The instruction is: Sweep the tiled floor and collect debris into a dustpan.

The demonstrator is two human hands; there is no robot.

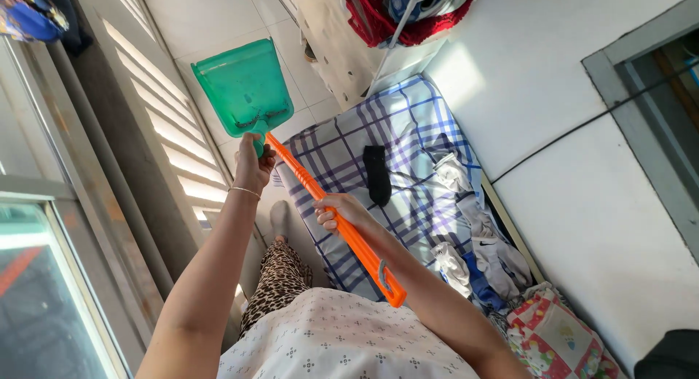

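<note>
My left hand (253, 164) is closed around the short handle of a green plastic dustpan (240, 84), held out over the white tiled floor. A thin bracelet circles that wrist. My right hand (338, 213) grips the middle of a long orange stick (364, 251), which runs from just beside the dustpan handle back toward my body. A hanging loop marks the stick's near end. The far end of the stick is hidden behind my left hand and the dustpan.
A bed with a blue-and-white plaid sheet (408, 124) lies ahead, with a black flat object (376, 174) and several crumpled clothes (473, 241) on it. A colourful printed bag (553, 335) is nearby. A window frame (87, 204) runs along the left, and a white wall (582, 204) along the right.
</note>
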